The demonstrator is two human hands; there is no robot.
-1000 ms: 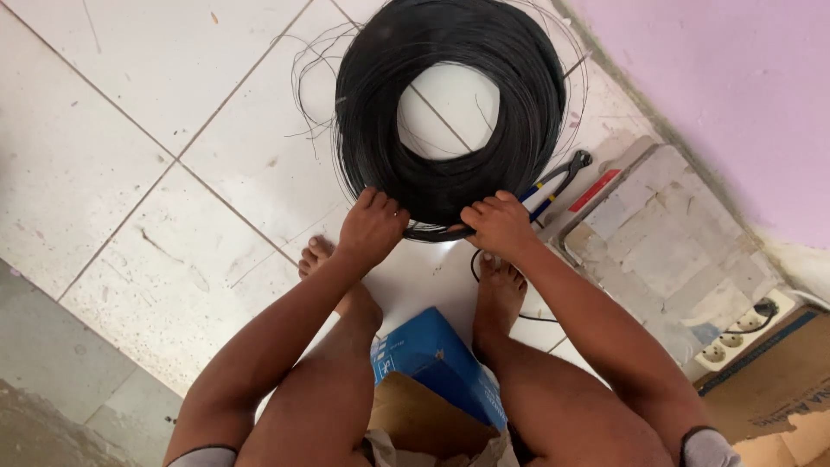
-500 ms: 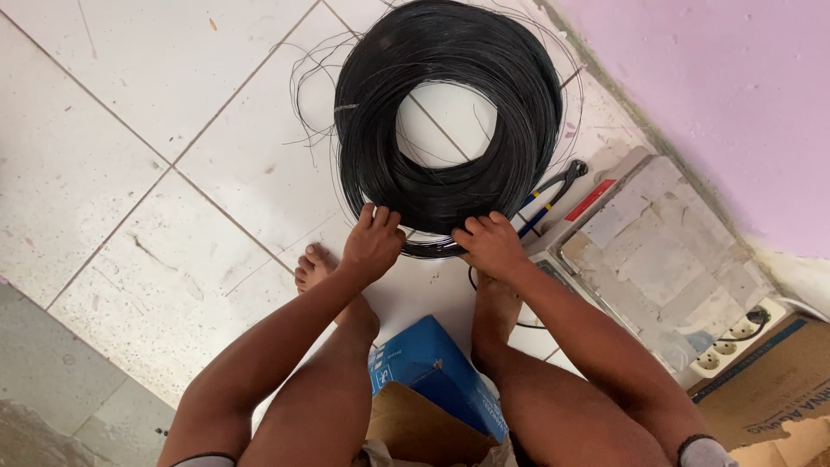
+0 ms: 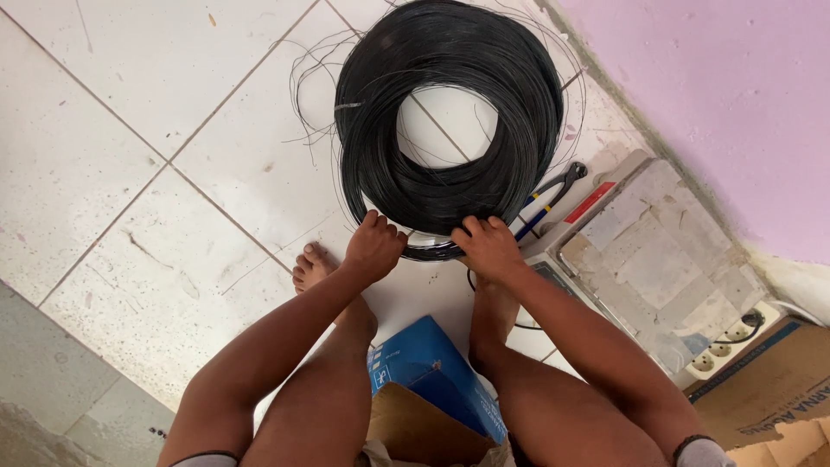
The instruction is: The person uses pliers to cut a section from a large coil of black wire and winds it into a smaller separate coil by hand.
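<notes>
Head | both hands' fingers grasping black wire coil (image 3: 450, 112) | blue box (image 3: 432, 372) between legs | cardboard carton (image 3: 778, 389) right

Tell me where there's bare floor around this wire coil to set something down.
Left of the black wire coil the white tiles lie bare, apart from a few stray strands near the coil. The right side is crowded: pliers, a flat scale and a power strip along the pink wall. Both hands grip the coil's near edge.
</notes>
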